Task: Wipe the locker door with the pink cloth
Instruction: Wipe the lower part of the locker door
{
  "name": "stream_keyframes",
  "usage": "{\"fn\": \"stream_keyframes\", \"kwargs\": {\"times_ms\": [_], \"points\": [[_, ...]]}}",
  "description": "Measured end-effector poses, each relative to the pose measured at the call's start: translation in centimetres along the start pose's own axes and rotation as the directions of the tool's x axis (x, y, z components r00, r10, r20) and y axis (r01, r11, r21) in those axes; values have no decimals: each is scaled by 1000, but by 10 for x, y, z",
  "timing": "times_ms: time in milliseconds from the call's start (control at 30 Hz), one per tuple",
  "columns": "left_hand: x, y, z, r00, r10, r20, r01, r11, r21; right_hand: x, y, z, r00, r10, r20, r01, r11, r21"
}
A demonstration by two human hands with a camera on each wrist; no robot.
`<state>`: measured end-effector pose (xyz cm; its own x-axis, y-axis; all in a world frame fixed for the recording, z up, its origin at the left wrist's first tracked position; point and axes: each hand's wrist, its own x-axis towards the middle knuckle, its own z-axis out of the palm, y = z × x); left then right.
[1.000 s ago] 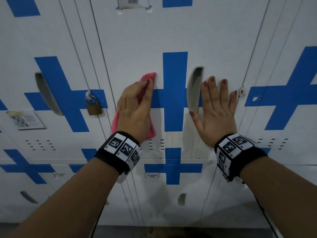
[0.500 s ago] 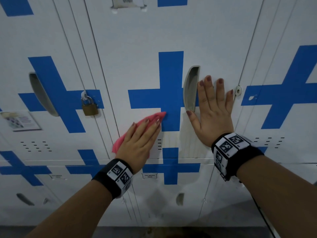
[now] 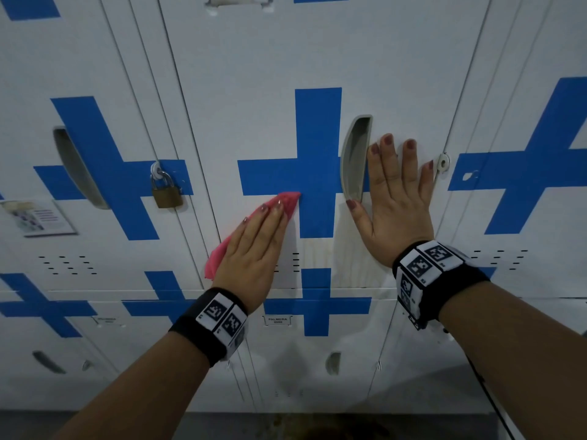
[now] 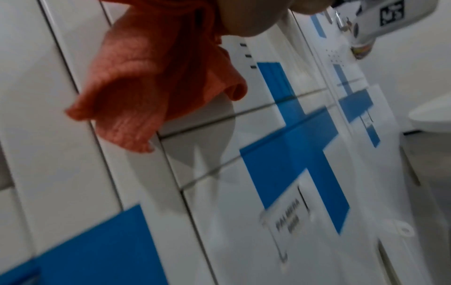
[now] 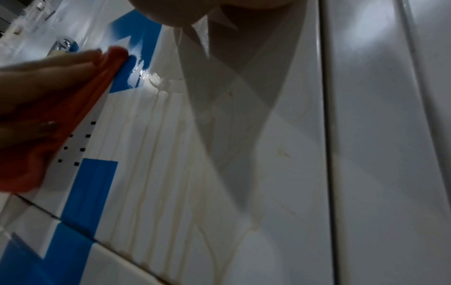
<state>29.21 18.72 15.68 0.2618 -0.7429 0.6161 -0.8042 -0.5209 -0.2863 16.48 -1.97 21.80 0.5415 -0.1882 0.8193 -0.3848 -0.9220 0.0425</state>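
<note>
White lockers with blue crosses fill the view. On the locker door (image 3: 254,90), the left hand (image 3: 254,249) presses the pink cloth (image 3: 287,198) flat with straight fingers, its long axis pointing up-right toward the cross. Streaks (image 5: 171,164) lie just right of it; the right hand (image 3: 397,201) rests flat, fingers spread, beside the handle (image 3: 355,157).

**Occlusions / unreadable bits**

Most of the pink cloth (image 3: 286,200) is under the left hand (image 3: 254,249) in the head view; only its tip and lower-left corner show. Left wrist view is motion-blurred, with the cloth and hand cut off by the top edge, and the name tag (image 4: 288,216) on the lower door smeared (text not legible). Right hand (image 5: 175,11) is cropped to a sliver at the top of its own wrist view. Number plate (image 3: 236,1) above the locker door (image 3: 254,74) is cut by the frame edge. Small notice (image 3: 39,217) on the left locker is too small to read.
</note>
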Motion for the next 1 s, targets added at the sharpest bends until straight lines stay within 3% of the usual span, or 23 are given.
{"fn": "stream_keyframes", "kwargs": {"times_ms": [133, 300, 533, 667, 767, 867, 1000], "points": [[7, 3, -1, 999, -8, -34, 8, 1000, -2, 0, 0, 1, 1000, 1, -10, -1, 1000, 1], [-4, 5, 18, 983, 178, -49, -177, 984, 25, 0, 0, 1, 1000, -3, -14, 3, 1000, -1], [-28, 9, 35, 943, 327, 68, -333, 937, 103, 0, 0, -1, 1000, 5, 0, -5, 1000, 6], [-30, 11, 28, 955, 293, 53, -297, 949, 102, 0, 1, -1, 1000, 1, 1, -1, 1000, 6], [-23, 11, 16, 991, 133, -26, -132, 990, 51, 0, 0, -1, 1000, 2, 3, -2, 1000, 11], [-9, 5, 2, 998, -32, -62, 30, 999, -21, 0, 0, -1, 1000, 7, 6, -7, 1000, 16], [3, 9, 2, 996, 4, -85, -8, 999, -48, 0, 0, -1, 1000, 9, 6, -9, 1000, 12]]}}
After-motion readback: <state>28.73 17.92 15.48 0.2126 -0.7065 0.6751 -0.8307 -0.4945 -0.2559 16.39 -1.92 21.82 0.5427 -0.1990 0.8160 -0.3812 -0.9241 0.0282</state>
